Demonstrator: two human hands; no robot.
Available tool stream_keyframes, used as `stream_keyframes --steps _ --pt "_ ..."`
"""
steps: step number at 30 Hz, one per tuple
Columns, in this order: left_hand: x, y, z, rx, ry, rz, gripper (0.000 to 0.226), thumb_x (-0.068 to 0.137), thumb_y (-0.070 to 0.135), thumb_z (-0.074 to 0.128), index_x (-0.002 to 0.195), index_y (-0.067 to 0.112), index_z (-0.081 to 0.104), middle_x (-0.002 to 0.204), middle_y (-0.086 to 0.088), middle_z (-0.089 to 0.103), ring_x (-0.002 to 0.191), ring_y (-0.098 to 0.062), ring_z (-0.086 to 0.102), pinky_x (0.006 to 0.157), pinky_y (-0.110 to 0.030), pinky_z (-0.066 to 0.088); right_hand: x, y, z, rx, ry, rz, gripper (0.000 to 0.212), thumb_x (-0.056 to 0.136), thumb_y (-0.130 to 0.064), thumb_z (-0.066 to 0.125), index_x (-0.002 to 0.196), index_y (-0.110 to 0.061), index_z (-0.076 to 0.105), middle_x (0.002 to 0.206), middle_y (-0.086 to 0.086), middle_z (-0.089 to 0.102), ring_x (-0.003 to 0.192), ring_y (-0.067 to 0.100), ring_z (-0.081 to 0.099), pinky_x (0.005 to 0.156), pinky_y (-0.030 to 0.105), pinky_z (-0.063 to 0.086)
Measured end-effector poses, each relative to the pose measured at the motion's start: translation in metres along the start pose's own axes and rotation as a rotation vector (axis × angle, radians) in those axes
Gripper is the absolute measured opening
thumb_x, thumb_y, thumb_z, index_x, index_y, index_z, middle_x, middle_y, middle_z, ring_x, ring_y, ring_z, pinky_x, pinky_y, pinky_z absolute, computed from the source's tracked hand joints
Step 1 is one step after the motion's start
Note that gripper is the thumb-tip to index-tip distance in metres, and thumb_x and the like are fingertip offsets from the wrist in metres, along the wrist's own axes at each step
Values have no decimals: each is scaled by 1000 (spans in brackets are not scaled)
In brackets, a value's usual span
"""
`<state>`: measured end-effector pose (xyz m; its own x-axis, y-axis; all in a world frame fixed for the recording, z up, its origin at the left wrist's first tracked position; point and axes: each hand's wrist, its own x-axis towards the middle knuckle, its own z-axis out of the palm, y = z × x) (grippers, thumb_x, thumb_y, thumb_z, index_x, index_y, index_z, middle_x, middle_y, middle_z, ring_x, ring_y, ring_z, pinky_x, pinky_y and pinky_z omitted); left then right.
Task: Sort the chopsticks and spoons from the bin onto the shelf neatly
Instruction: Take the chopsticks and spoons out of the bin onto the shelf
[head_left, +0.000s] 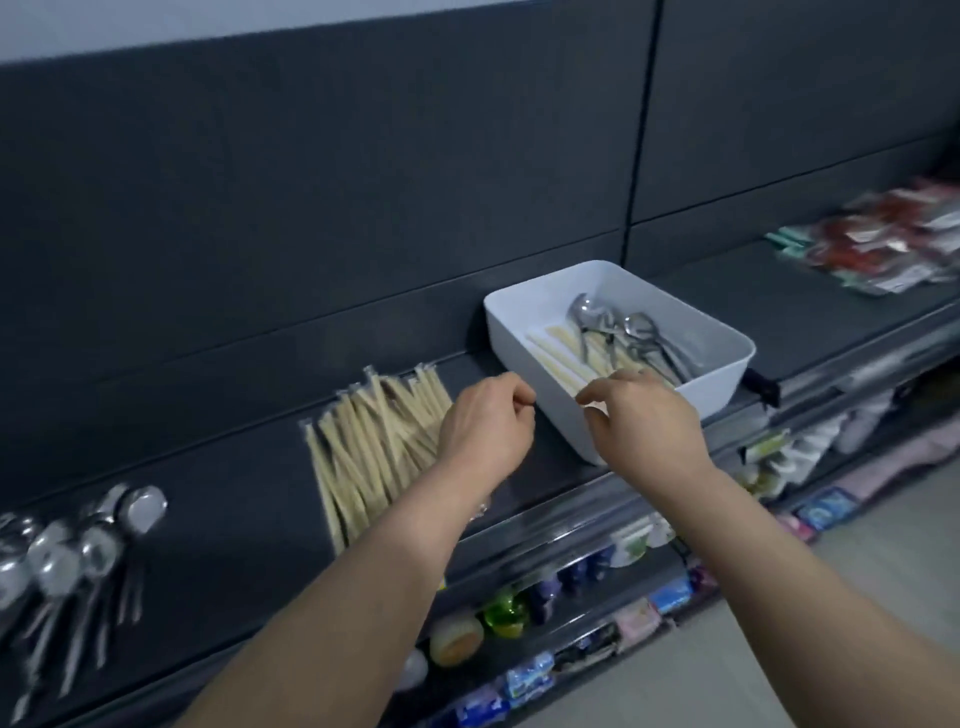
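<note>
A: White plastic bin on the dark shelf, right of centre. What does it hold?

B: Wrapped chopsticks along its left side, with spoons tangled just beside them. On the shelf a sorted pile of chopsticks lies near the bin's left. A spoon row lies well apart at the far left.

A: And the hands?

B: The left hand hangs between pile and bin, fingers curled in. I cannot tell if it pinches anything. The right hand is at the bin's near rim, thumb and forefinger close together. Blur hides whether a wrapper sits between them.

A: So chopsticks are the next pick?

B: I'd judge so. Take one wrapped pair by its near end and lift it clear of the spoon handles so nothing drags along. Then lay it parallel at the pile's right edge, ends level with the rest.

A: Any risk?

B: The pile fans out toward the back, and a crooked pair would worsen that. Squaring it with the free hand should help.
</note>
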<state>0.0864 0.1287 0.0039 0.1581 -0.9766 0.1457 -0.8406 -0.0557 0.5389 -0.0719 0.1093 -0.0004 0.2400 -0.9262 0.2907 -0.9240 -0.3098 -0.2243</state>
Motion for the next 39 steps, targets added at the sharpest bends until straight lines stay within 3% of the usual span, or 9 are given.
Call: stream_keyframes --steps 15,20,24,28,32,34,35,37,39 --pt "122 74 81 40 -114 -6 25 91 17 50 111 19 66 109 2 66 104 -21 60 84 -32 50 84 128 4 -51 -24 60 32 87 -14 51 104 -34 70 99 -6 69 97 23 61 80 34 40" --pt "186 72 112 180 -205 -149 16 84 12 49 82 12 65 90 -5 66 84 -29 59 62 -29 43 121 150 11 -2 -112 108 30 87 -15 48 98 -31 70 98 -4 68 93 24 60 65 28 42" --pt "215 79 140 191 -254 -232 26 90 34 56 100 12 66 99 -7 68 86 -29 61 59 -29 38 142 163 16 51 -127 102 26 90 -16 46 97 -27 69 96 -1 68 90 26 60 62 28 39" --pt "233 87 165 197 -222 -306 57 87 57 54 132 22 46 76 3 56 80 -28 59 57 -27 36 161 170 20 81 -144 46 26 88 -13 48 99 -24 69 97 0 68 89 26 61 63 30 43" --pt "245 86 173 184 -190 -318 74 86 34 60 146 34 17 79 3 56 70 -25 53 55 -29 37 178 169 21 83 -191 -42 23 86 -12 51 101 -21 67 97 2 66 88 28 62 62 30 44" --pt "247 82 167 140 -213 -365 54 85 24 58 135 23 39 94 -3 61 82 -29 60 62 -32 43 185 167 24 77 -247 -86 15 84 -9 52 90 -17 63 88 3 63 81 29 59 54 28 35" --pt "249 78 164 91 -222 -408 35 82 23 59 115 14 54 93 -9 64 84 -31 64 62 -31 44 189 166 27 78 -269 -102 14 83 -7 52 88 -17 61 85 4 62 78 29 58 53 27 33" --pt "248 71 152 15 -242 -493 17 75 24 65 77 8 59 71 -10 62 73 -31 66 56 -26 43 198 163 33 90 -316 -105 20 84 -4 50 95 -15 62 89 6 64 81 30 61 57 27 35" --pt "246 64 140 -3 -227 -552 21 70 26 68 65 8 58 59 -6 58 66 -30 63 53 -24 44 207 157 42 84 -405 -99 24 86 -4 49 105 -11 61 99 10 64 89 32 63 62 29 39"
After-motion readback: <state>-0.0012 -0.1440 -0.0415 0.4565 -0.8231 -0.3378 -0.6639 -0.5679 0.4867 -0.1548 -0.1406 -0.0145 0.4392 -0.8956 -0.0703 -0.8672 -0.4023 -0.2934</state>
